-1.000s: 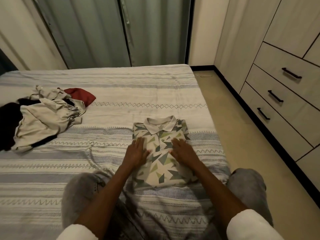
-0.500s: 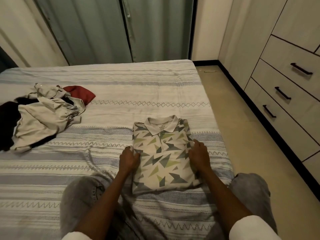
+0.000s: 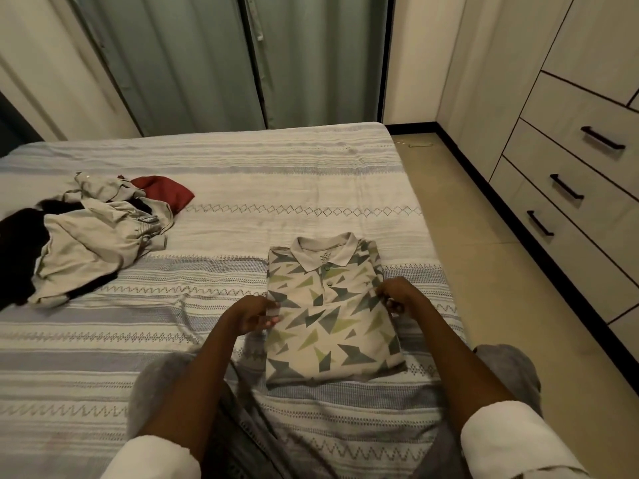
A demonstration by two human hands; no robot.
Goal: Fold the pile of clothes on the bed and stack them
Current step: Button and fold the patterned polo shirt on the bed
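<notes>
A folded polo shirt with a grey collar and green and grey triangle print lies flat on the striped bed, right in front of me. My left hand holds its left edge, thumb on top and fingers curled beneath. At the right edge my right hand grips the cloth with curled fingers. An unfolded pile lies at the left of the bed: a beige garment, a black one and a red one.
My knees in grey trousers rest on the bed near its front. A wardrobe with black-handled drawers lines the right wall across a strip of tiled floor. Green curtains hang behind the bed.
Both hands slid off the top of the folded shirt outward to its side edges and now curl around those edges. The shirt itself has not moved.
</notes>
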